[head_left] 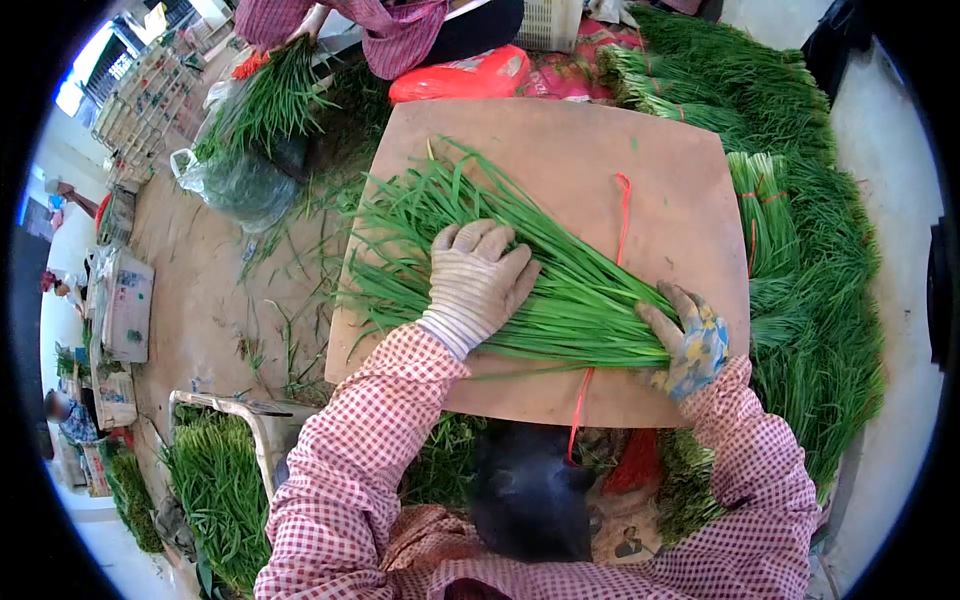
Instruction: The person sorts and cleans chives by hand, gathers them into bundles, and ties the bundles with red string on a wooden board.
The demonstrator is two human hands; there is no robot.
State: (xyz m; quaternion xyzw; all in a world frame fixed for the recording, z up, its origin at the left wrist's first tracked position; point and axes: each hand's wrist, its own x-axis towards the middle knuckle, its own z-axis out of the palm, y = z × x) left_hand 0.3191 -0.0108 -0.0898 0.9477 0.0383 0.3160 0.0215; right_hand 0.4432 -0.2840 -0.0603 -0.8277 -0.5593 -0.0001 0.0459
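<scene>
A loose bunch of long green leafy stalks (580, 290) lies across a brown board (500, 125), its leafy tips fanned to the left and its cut ends to the right. My left hand (478, 280), in a striped work glove, rests on top of the leaves with its fingers apart. At the right end my right hand (690, 338), in a patterned glove, holds the stalk ends between thumb and fingers. A red tie (624, 215) runs under the bunch, showing above it and hanging over the board's near edge.
Bundled greens (810, 220) are piled along the right. Another person's sleeve (400, 35) and a red bag (465, 75) are beyond the board. A plastic bag of greens (240, 185) stands on the floor at left, with a crate (128, 305) farther left and a black bag (530, 500) in front.
</scene>
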